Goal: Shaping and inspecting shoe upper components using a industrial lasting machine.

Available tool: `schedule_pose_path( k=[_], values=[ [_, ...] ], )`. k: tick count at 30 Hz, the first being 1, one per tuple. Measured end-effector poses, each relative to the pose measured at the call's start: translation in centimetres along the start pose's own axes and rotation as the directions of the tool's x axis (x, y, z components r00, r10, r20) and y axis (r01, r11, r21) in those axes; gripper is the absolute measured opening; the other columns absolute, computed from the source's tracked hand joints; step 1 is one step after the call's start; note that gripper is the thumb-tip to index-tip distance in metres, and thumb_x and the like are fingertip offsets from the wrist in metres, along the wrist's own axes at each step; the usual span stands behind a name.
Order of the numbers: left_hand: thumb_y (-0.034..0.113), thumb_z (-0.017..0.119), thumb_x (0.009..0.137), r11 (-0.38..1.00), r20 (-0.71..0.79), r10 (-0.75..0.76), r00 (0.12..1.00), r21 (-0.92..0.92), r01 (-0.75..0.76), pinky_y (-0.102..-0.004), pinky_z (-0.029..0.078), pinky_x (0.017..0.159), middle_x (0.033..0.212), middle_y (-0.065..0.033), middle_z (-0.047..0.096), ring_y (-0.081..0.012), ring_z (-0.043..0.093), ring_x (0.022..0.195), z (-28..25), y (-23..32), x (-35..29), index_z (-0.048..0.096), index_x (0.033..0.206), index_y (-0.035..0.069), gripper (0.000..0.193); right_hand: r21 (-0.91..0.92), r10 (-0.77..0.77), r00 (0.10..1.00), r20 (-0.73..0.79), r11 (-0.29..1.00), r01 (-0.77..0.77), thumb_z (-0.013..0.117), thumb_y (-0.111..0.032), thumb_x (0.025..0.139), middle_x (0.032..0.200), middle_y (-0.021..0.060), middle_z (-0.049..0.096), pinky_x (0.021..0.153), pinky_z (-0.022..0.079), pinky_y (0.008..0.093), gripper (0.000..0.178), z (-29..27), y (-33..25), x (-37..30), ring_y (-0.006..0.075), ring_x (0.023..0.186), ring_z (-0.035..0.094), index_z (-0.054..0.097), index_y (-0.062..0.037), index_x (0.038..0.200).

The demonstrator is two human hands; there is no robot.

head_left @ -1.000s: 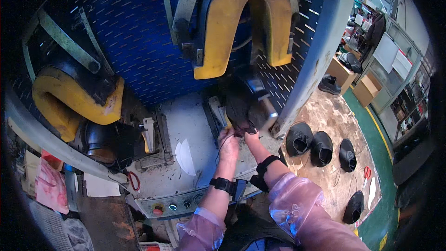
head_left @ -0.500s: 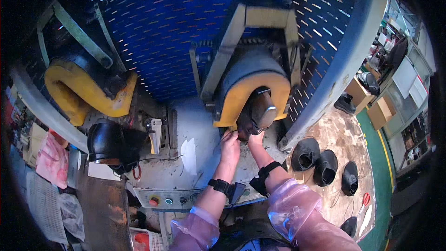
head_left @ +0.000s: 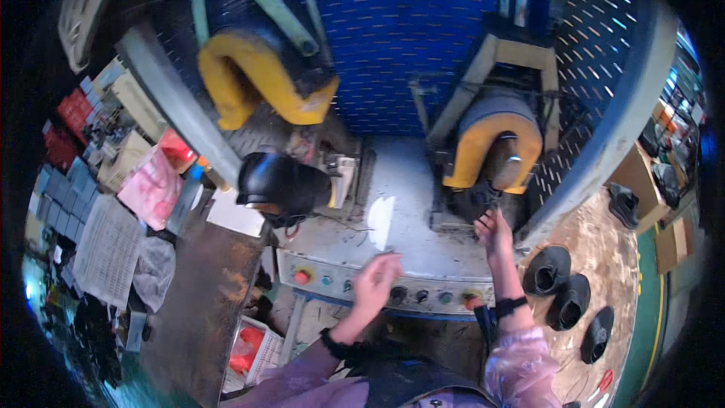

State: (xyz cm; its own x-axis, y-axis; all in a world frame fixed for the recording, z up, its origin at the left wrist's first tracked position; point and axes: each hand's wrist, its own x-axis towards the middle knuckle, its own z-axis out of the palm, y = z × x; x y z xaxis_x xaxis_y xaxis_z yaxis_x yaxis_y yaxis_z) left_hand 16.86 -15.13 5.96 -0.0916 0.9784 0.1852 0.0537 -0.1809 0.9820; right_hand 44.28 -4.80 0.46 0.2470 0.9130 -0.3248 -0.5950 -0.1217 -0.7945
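In the head view, the dark shoe (head_left: 479,198) sits at the right-hand yellow pad (head_left: 464,153), which arches around its metal-tipped last (head_left: 501,163). The right hand (head_left: 495,231) reaches to the shoe's near edge, fingers curled; I cannot tell whether they clamp it. The left hand (head_left: 377,281) hovers empty above the control panel (head_left: 457,294), fingers slightly apart. Good handling here probably means a light touch that leaves the shoe straight, fingertips well outside the pad's arch, and the free hand clear of the knobs.
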Motion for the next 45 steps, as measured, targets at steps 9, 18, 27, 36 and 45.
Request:
schedule_pose_path(
  k=[9,18,27,36,45],
  values=[
    [-0.001,0.055,0.08,0.712,-0.24,0.498,0.834,0.662,-0.235,-0.0261,0.045,0.061,0.102,-0.0099,0.055,-0.0184,0.054,0.074,-20.0,9.9,8.7,0.053,0.118,0.001,0.038,-0.155,0.135,0.989,0.054,0.98,-0.125,0.051,-0.027,0.092,0.095,0.0071,0.063,0.07,0.05,0.0297,0.026,2.9,5.2,-12.7,0.0184,0.077,0.063,0.054,-0.0083,0.11],
    [0.007,0.062,0.073,0.317,0.228,0.729,0.645,0.723,-0.614,-0.0384,0.05,0.073,0.09,-0.0168,0.063,-0.0326,0.061,0.081,-19.0,11.5,-0.1,0.065,0.094,-0.002,0.023,-0.385,-0.286,0.792,0.539,0.752,0.534,0.055,-0.025,0.091,0.104,0.0041,0.062,0.078,0.048,0.0287,0.038,13.7,1.2,-24.4,0.0153,0.091,0.058,0.05,-0.0066,0.124],
    [0.002,0.064,0.074,0.542,0.659,0.437,0.612,0.351,-0.764,-0.0394,0.045,0.071,0.091,-0.0112,0.061,-0.0319,0.056,0.078,-2.1,8.9,-6.6,0.063,0.098,0.004,0.024,-0.306,0.081,0.972,0.221,0.952,-0.01,0.066,-0.023,0.085,0.064,-0.0083,0.04,0.047,0.041,0.0187,0.028,1.6,-1.1,-34.4,0.0004,0.059,0.043,0.045,-0.0097,0.073],
    [0.002,0.059,0.085,0.919,0.995,-0.077,0.061,0.047,0.391,-0.0251,0.047,0.06,0.085,-0.0045,0.061,-0.0115,0.059,0.068,18.9,7.2,-23.4,0.057,0.103,0.0,0.018,-0.485,-0.443,0.753,-0.486,0.854,0.19,0.07,-0.017,0.081,0.071,-0.0036,0.056,0.06,0.042,0.0218,0.022,-16.7,-3.1,-48.6,0.0049,0.066,0.05,0.063,-0.0002,0.094],
    [0.003,0.063,0.066,0.63,0.642,0.512,-0.57,-0.732,-0.26,-0.0347,0.049,0.062,0.079,-0.0069,0.061,-0.0223,0.061,0.076,34.8,5.7,-41.5,0.062,0.089,0.006,0.023,-0.189,-0.245,0.126,-0.961,0.919,0.347,0.058,-0.014,0.088,0.102,0.008,0.063,0.074,0.049,0.0272,0.024,-32.3,4.4,-64.7,0.015,0.093,0.061,0.056,-0.0022,0.109]
  ],
)
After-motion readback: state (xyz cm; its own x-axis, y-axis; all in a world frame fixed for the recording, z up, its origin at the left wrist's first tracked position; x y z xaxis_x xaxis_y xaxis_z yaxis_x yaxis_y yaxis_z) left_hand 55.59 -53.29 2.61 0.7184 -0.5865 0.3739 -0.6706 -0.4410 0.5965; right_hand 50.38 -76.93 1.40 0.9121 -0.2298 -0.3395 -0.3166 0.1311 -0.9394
